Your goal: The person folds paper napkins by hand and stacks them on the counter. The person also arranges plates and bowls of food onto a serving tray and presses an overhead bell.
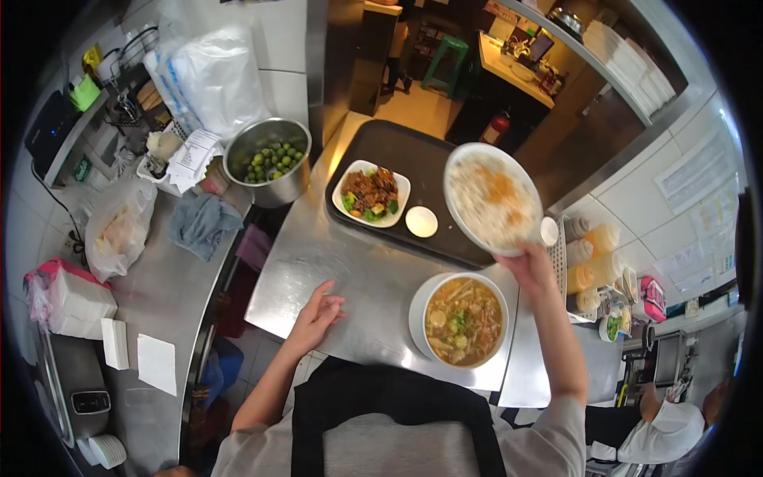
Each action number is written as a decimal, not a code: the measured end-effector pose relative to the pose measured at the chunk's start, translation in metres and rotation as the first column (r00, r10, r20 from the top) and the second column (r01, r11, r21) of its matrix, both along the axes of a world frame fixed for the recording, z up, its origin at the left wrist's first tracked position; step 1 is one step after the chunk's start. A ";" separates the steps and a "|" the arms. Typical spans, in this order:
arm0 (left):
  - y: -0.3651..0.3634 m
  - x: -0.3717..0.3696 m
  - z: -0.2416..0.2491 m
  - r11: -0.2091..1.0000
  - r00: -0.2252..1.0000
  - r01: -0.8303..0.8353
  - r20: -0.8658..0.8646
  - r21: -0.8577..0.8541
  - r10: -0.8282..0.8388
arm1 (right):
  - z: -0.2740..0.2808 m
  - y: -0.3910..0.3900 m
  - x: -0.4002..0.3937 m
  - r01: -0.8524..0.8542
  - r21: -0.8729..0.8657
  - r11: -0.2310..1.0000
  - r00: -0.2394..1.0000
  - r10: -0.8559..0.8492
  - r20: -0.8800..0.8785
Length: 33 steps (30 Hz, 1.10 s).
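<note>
My right hand (528, 269) grips the near rim of a white oval plate of rice (485, 195) with brown powder sprinkled on top. The plate is over the right part of a dark serving tray (429, 155). On the tray's left side sit a square white dish of meat and vegetables (370, 193) and a small white cup (421, 222). Just in front of me stands a large white bowl of soup (461, 320) with noodles and greens. My left hand (319, 312) hovers over the steel counter (350, 278), fingers spread and holding nothing.
At the left are a metal pot of green limes (274, 159), a grey cloth (204, 225) and a plastic bag (119, 222). Sauce bottles (584, 262) line the right wall. Another person (664, 429) stands at the lower right. Beyond the hatch is a green stool (447, 62).
</note>
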<state>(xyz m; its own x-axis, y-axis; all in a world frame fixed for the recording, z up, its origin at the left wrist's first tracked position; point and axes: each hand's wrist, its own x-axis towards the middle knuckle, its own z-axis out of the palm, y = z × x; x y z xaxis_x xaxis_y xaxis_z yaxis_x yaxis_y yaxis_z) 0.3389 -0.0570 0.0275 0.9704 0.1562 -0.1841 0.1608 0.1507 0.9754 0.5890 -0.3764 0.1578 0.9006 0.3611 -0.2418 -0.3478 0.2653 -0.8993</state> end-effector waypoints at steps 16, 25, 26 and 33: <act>0.069 -0.075 0.001 0.901 0.899 -0.434 -0.059 0.023 0.435 | -0.133 0.203 0.201 -0.181 -0.132 0.974 0.972 0.157 -0.177; 0.053 -0.049 0.015 0.928 0.927 -0.371 -0.043 0.031 0.372 | 0.101 0.174 0.202 0.652 -0.470 0.594 -0.103 0.684 0.722; 0.050 -0.046 0.020 0.924 0.923 -0.381 -0.039 0.031 0.382 | 0.154 0.179 0.174 0.685 -0.372 0.626 0.001 0.510 0.860; 0.028 -0.051 0.032 0.896 0.915 -0.401 0.042 0.189 0.401 | 0.357 0.142 0.288 0.848 -0.529 0.007 0.412 0.621 0.667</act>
